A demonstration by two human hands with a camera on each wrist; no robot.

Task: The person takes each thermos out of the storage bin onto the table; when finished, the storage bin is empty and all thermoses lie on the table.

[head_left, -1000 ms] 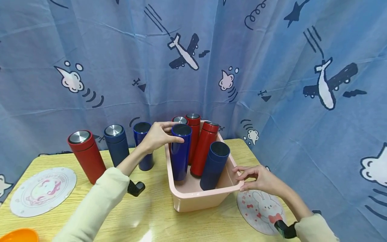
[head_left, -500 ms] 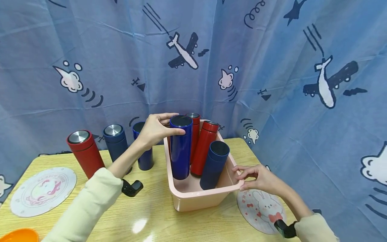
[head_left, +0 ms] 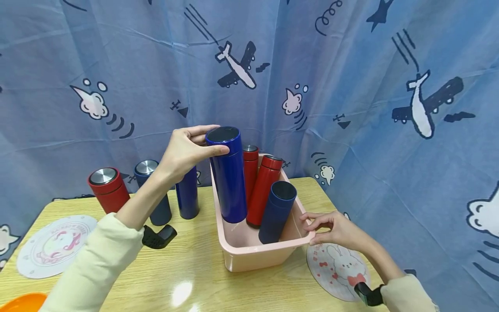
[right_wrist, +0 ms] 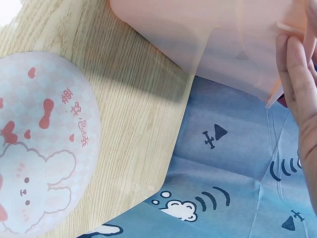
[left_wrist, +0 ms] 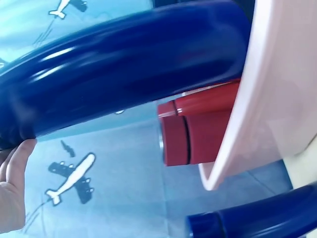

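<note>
My left hand (head_left: pixel 183 149) grips a glossy blue thermos (head_left: pixel 230 186) near its black-topped lid, thumb in front and fingers behind. The thermos leans slightly, its lower end within the pink bin (head_left: pixel 257 250). In the left wrist view the blue thermos (left_wrist: pixel 129 64) stretches from the fingers to the bin's rim. My right hand (head_left: pixel 331 229) pinches the bin's near right corner, thumb outside. Inside the bin stand a dark blue thermos (head_left: pixel 277 212) and a red thermos (head_left: pixel 265 188), with another red thermos (head_left: pixel 251 167) behind; further red ones are partly hidden.
Left of the bin stand a red thermos (head_left: pixel 109 190), a dark blue thermos (head_left: pixel 160 212) and a blue thermos (head_left: pixel 188 195). Round mats lie at left (head_left: pixel 54 247) and right (head_left: pixel 339 271). An orange bowl (head_left: pixel 25 303) sits at the front left. A blue curtain (head_left: pixel 249 108) hangs behind the table.
My left hand has raised the blue thermos and shifted it slightly left, its top leaning left. It now covers the red thermos behind it. The right hand has stayed on the bin's corner.
</note>
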